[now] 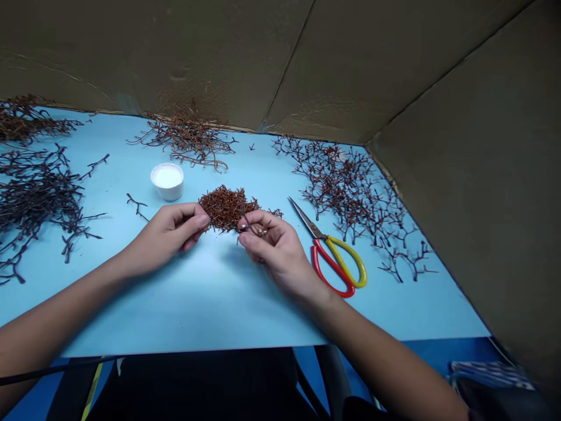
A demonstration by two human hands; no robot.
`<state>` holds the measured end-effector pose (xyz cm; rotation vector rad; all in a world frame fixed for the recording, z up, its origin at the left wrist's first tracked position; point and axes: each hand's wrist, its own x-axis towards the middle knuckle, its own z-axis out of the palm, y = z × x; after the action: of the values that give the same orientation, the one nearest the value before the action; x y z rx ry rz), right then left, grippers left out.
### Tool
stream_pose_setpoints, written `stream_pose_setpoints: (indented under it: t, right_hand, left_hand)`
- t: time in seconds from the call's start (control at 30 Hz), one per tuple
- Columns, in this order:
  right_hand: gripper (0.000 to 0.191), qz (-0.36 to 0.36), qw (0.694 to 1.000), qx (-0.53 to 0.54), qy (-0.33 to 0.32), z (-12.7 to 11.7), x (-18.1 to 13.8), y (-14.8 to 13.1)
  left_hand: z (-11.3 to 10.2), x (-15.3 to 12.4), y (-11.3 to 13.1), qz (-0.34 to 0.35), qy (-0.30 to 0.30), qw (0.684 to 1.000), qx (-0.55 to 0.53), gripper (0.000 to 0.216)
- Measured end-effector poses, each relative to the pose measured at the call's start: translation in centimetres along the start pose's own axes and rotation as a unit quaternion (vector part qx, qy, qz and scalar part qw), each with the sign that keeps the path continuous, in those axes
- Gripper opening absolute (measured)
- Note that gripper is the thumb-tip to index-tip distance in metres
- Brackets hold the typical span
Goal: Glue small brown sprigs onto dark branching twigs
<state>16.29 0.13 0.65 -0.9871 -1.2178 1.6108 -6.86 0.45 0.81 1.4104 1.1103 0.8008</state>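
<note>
Over a light-blue desk (205, 310), the right hand (274, 251) pinches a small twig (256, 229) between its fingers (245, 223). The left hand (169, 234) curls just beside a heap of reddish-brown twig pieces (225, 207). Red-and-yellow scissors (337, 266) lie to the right, and a white cup (167, 181) stands farther left.

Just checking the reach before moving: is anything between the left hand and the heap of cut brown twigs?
Nothing visible stands in the way. The left hand is right at the edge of the heap of cut brown twigs, with no other object between them.
</note>
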Motion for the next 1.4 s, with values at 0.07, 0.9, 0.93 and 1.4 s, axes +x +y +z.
stream_pose_setpoints:
  t: [0.07,0.9,0.93,1.4]
  right_hand:
    - [0.046,-0.013,0.999,-0.048,-0.021,0.0,-0.1,-0.2]
    - [0.025,-0.151,0.977,-0.141,-0.053,1.0,-2.1,-0.1]
    - [0.025,-0.152,0.977,-0.140,-0.059,1.0,-2.2,-0.1]
    - [0.024,-0.144,0.974,-0.155,-0.086,0.7,-2.0,0.3]
  left_hand:
    - [0.5,-0.2,0.0,-0.027,-0.022,0.996,-0.078,0.040]
    - [3.3,-1.8,0.3,-0.001,-0.141,0.961,-0.238,0.041]
    - [3.3,-1.9,0.3,-0.004,-0.146,0.959,-0.242,0.040]
    - [3.2,-2.0,-0.1,-0.048,-0.181,0.930,-0.316,0.035]
